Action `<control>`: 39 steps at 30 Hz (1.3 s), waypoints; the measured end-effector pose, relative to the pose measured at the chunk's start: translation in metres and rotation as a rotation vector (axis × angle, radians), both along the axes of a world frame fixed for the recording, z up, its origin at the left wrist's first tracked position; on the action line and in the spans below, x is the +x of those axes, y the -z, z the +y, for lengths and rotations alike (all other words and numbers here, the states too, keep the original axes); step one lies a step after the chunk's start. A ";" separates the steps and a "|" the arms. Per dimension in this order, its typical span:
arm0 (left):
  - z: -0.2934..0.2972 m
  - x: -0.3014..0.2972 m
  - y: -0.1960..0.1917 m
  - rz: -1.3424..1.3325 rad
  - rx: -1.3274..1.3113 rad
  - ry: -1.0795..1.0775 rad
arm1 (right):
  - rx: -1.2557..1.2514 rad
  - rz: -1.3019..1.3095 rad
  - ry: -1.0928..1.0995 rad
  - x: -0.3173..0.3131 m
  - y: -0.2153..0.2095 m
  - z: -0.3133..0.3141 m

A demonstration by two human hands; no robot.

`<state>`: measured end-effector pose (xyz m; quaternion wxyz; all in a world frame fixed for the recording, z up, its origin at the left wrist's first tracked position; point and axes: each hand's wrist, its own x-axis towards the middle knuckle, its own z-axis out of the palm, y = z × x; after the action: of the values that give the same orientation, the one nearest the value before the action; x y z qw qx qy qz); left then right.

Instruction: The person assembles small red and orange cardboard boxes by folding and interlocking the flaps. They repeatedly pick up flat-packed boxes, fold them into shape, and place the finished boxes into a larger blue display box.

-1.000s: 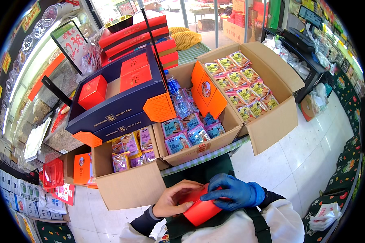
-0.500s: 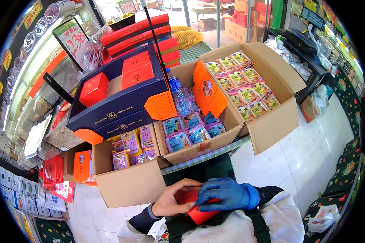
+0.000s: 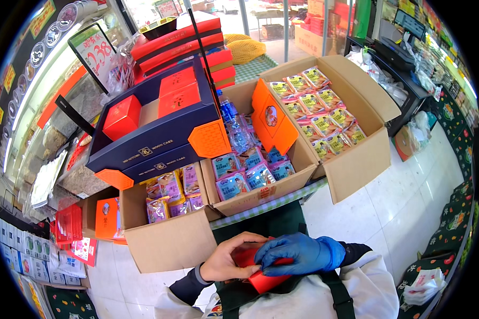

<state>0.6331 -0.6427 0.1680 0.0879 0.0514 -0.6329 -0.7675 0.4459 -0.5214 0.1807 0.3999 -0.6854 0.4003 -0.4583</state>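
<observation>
Close in front of my apron, both hands are on a small red cardboard box (image 3: 266, 282). My bare left hand (image 3: 226, 261) is closed round its left end, with the thumb on the near side. My right hand (image 3: 299, 256), in a blue glove, lies over the top with its fingers bent against the box. The gloved fingers partly hide the box's upper edge, and its contents cannot be seen. Similar red boxes (image 3: 180, 101) sit in a navy gift box (image 3: 157, 142) with orange corner flaps, up and to the left of my hands.
The gift box rests across cartons. The left carton (image 3: 167, 239) has purple packets, the middle carton (image 3: 266, 198) blue packets and water bottles (image 3: 240, 139), the right carton (image 3: 356, 162) yellow-labelled packets (image 3: 324, 125). Red flat boxes (image 3: 178, 37) are stacked behind. A red basket (image 3: 69, 223) stands left.
The fingers of my gloved right hand have shifted slightly and bent more over the red box. My left hand keeps its hold, and the box stays nearly in place.
</observation>
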 end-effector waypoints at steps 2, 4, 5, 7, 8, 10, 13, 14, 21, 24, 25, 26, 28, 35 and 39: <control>-0.002 0.002 0.000 0.012 -0.029 0.017 | 0.025 -0.028 -0.021 0.000 0.000 -0.002; -0.002 0.003 0.000 0.014 -0.044 0.022 | 0.044 -0.040 -0.037 -0.001 0.002 -0.004; -0.001 0.003 0.001 0.012 -0.046 0.019 | 0.089 -0.048 -0.026 -0.001 -0.001 -0.004; -0.001 0.003 0.004 0.015 -0.031 0.011 | 0.185 -0.064 -0.002 0.000 -0.008 -0.001; -0.001 0.003 0.005 0.018 -0.018 0.003 | 0.183 -0.058 -0.010 -0.001 -0.008 -0.002; -0.001 0.002 0.005 0.034 -0.039 -0.005 | 0.177 -0.042 -0.026 -0.003 -0.009 -0.003; -0.001 0.001 -0.001 0.043 -0.134 -0.009 | 0.113 -0.005 -0.061 -0.009 0.000 -0.007; 0.002 0.000 -0.007 0.034 -0.163 -0.009 | 0.096 0.012 -0.057 -0.009 0.001 -0.008; 0.004 0.001 0.007 0.028 -0.099 -0.103 | 0.075 -0.031 -0.063 -0.026 0.007 -0.016; -0.003 -0.005 0.021 0.012 -0.170 -0.134 | 0.204 -0.146 -0.103 -0.038 0.027 -0.021; 0.001 -0.008 0.022 0.000 0.071 -0.155 | 0.328 -0.254 -0.084 -0.037 0.036 -0.024; 0.000 -0.010 0.031 -0.001 0.178 -0.167 | 0.453 -0.362 -0.063 -0.036 0.040 -0.027; -0.003 -0.013 0.042 0.024 0.325 -0.227 | 0.480 -0.475 -0.049 -0.039 0.042 -0.034; -0.018 -0.030 0.037 -0.128 0.738 -0.261 | 0.773 -0.737 -0.055 -0.056 0.056 -0.046; -0.026 -0.033 0.047 -0.142 0.898 -0.247 | 0.973 -0.841 0.013 -0.054 0.052 -0.049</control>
<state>0.6000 -0.6685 0.1209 0.1045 0.2116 -0.2318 -0.9437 0.3920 -0.5700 0.1283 0.7852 -0.1849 0.3756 -0.4562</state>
